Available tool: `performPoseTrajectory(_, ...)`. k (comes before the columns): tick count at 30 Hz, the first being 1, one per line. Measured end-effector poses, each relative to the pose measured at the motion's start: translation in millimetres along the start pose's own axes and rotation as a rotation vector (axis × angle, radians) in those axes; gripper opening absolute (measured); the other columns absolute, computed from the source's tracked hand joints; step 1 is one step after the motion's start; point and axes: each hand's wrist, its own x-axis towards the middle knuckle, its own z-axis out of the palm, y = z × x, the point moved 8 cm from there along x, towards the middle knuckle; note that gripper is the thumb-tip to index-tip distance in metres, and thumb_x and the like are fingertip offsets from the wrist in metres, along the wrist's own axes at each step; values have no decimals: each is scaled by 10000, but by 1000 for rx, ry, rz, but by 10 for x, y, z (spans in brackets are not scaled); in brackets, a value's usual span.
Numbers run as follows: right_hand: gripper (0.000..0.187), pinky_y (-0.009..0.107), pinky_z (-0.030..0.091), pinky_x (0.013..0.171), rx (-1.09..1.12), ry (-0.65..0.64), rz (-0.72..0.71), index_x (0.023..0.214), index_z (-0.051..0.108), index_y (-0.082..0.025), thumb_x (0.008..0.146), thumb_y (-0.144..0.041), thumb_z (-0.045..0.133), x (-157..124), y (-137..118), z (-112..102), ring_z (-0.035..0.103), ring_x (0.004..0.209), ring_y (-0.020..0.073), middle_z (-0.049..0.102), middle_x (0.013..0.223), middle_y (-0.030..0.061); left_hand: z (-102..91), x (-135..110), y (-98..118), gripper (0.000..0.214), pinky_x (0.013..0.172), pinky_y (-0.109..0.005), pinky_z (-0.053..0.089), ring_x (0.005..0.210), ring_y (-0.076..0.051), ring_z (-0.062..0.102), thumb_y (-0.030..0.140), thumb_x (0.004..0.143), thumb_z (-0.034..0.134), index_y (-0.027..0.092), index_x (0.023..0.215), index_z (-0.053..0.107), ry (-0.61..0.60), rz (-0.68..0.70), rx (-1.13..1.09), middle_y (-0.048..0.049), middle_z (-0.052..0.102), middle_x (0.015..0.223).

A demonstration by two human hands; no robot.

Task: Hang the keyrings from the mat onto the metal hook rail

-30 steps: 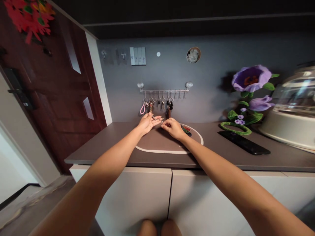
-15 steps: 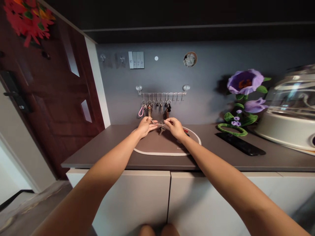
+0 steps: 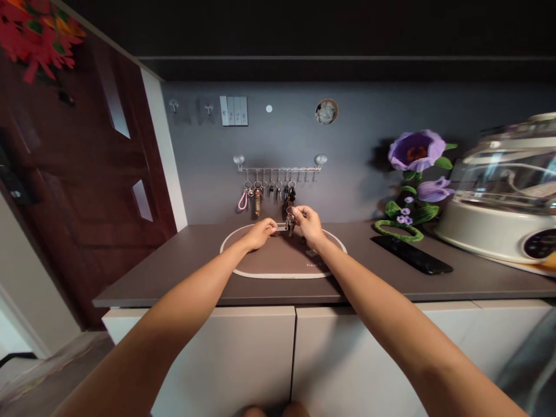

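Over the brown mat point(image 3: 278, 263), my right hand point(image 3: 308, 225) pinches a key ring point(image 3: 290, 211), with small keys point(image 3: 290, 225) hanging below it. My left hand point(image 3: 261, 233) is closed on the end of a small flat silvery piece point(image 3: 281, 228) that reaches toward those keys. Whether this piece is joined to the ring is too small to tell. Behind both hands, a clear hook rail point(image 3: 280, 169) on the wall carries several key bunches, among them a pink loop point(image 3: 242, 200) and a brown fob point(image 3: 258, 202).
A black phone point(image 3: 412, 255) lies on the counter point(image 3: 147, 266) at the right, beside a purple flower ornament point(image 3: 417, 153). Farther right stands a cream appliance with a clear dome point(image 3: 504, 174). A dark cabinet point(image 3: 304, 29) overhangs the counter, and a red-brown door point(image 3: 87, 191) is at the left.
My left hand has come down slightly and its fingers have closed in on the flat silvery piece. My right hand still holds the ring. The view has shifted a little to the right.
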Motion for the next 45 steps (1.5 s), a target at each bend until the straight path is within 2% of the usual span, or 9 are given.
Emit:
performPoseTrajectory(5,347,242,440,623,102,-2,49,731,522,-168,642,-499,578,-7,-5,13,507,604,95,540,669,-11,52,-16,117,106,733,-266,424,757,-135,551,240,784,434,177,808,516,-25,113,108,-17,605,793)
performPoseTrajectory(13,334,250,457,645,205,26,105,747,516,-162,630,-461,610,-18,-33,-13,525,633,95,535,677,-13,60,-31,226,137,669,-246,412,700,-133,550,246,803,409,179,820,527,52,170,210,-13,604,750)
performPoseTrajectory(20,337,233,436,575,213,86,153,739,518,-157,626,-460,611,76,-24,-113,530,589,92,546,647,-13,27,-49,293,205,634,-241,399,639,-125,532,264,833,355,168,782,528,133,193,273,-21,598,724)
performPoseTrajectory(26,305,199,407,519,237,152,156,719,531,-154,626,-428,629,274,-56,-226,500,533,68,553,613,-22,50,-39,312,225,629,-228,378,651,-125,524,249,831,351,162,761,546,145,207,340,-20,597,706)
performPoseTrajectory(35,200,167,319,412,251,229,191,622,485,-152,731,-300,563,663,-183,-274,401,401,39,493,485,-46,50,-17,294,228,600,-221,370,626,-120,516,246,826,352,164,747,549,165,209,348,-16,592,693)
performPoseTrajectory(45,201,183,309,403,124,366,235,579,472,-158,764,-233,496,971,-158,-315,378,378,55,463,441,-45,48,-12,296,227,581,-215,353,599,-111,493,252,822,356,166,728,544,173,213,348,-1,569,656)
